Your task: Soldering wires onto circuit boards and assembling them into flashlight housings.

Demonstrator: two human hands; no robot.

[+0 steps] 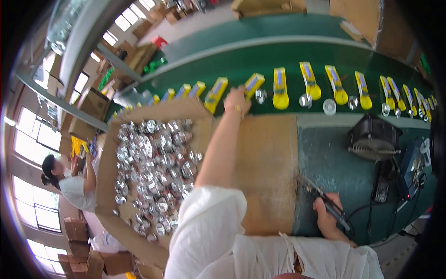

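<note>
My left hand (237, 101) reaches over the green belt, its fingers closed at the edge of a yellow spoon-shaped part (255, 83) with a bluish strip. This part tilts more than its neighbours; the fingertips are partly hidden. Beside it lies a small shiny round piece (261, 96). Down at the right, my right hand (328, 215) is wrapped round the dark handle of a soldering iron (335, 210), whose tip points up and left over the edge of a cardboard sheet (267, 172).
Many yellow parts line the belt (186, 56), several with round silver pieces. A cardboard box (106, 186) of shiny silver pieces stands left. At right are a black fan (374, 137), a soldering station (411, 169) and cables. Another person (76, 186) works at far left.
</note>
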